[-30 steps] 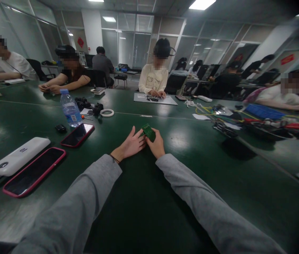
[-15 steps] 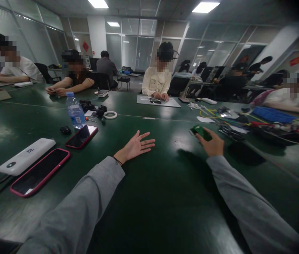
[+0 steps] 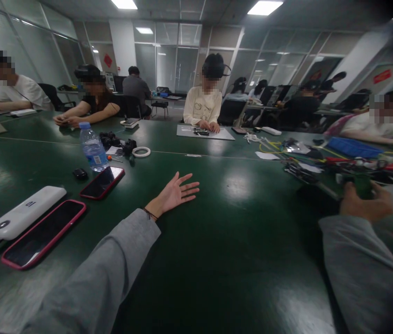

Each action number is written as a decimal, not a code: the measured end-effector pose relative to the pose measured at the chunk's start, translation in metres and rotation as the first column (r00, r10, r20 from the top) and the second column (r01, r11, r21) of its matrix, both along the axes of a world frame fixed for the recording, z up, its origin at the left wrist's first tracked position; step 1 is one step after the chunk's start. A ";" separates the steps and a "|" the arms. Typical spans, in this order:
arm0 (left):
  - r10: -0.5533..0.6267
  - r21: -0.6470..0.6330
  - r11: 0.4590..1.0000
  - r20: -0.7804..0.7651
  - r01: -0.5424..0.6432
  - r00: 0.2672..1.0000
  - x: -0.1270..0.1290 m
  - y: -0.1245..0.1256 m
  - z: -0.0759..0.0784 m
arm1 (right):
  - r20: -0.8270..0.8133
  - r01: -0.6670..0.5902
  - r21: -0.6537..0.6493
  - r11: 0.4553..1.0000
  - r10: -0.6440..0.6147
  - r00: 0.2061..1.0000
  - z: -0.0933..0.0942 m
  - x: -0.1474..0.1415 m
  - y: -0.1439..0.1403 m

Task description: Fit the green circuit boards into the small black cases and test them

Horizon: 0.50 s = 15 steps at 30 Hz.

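Note:
A small green circuit board point(image 3: 363, 185) is held between the thumb and fingers of my right hand point(image 3: 366, 202), above the table at the far right. The board looks dark and somewhat blurred there, close to a pile of cables and tools. My left hand point(image 3: 175, 192) rests on the green table point(image 3: 224, 241) near the middle, palm turned up and fingers spread, with nothing in it. To its left lies a phone in a red case point(image 3: 102, 182).
Left of my left arm are a larger red-cased phone point(image 3: 45, 234), a white power bank point(image 3: 26, 211) with a cable, a black mouse-like object point(image 3: 80, 174) and a water bottle point(image 3: 93, 148). A tape roll point(image 3: 141, 151) lies farther off. A blue tray point(image 3: 354, 147) stands right. Several people sit around.
My right hand has moved right with the circuit board, from right of centre to beside the cable pile. My left hand keeps its open pose; the view has shifted slightly.

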<state>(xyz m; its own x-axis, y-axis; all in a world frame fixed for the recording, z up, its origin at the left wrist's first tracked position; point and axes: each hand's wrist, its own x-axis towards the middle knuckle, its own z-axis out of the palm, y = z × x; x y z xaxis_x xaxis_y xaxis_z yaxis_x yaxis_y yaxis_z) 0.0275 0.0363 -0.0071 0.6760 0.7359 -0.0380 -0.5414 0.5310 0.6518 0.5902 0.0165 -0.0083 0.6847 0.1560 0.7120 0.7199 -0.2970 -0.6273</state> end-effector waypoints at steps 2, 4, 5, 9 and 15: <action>0.003 0.003 1.000 0.000 -0.003 1.000 0.000 0.001 -0.001 | 0.025 -0.032 -0.032 0.999 0.033 0.999 0.001 -0.003 0.001; 0.004 -0.005 1.000 -0.002 -0.004 1.000 0.001 0.002 -0.001 | 0.040 -0.035 -0.077 0.996 0.038 0.998 0.001 -0.007 0.003; 0.005 -0.012 1.000 -0.002 -0.005 1.000 0.001 0.003 -0.001 | 0.044 -0.034 -0.096 0.995 0.038 0.998 0.000 -0.009 0.003; 0.002 -0.020 1.000 0.001 -0.002 1.000 0.001 0.004 -0.001 | 0.003 -0.033 -0.162 0.986 0.034 0.999 -0.008 -0.004 0.003; -0.002 -0.002 1.000 -0.011 0.002 1.000 0.001 0.004 -0.001 | -0.074 -0.018 -0.250 0.968 0.000 0.997 -0.021 0.015 0.001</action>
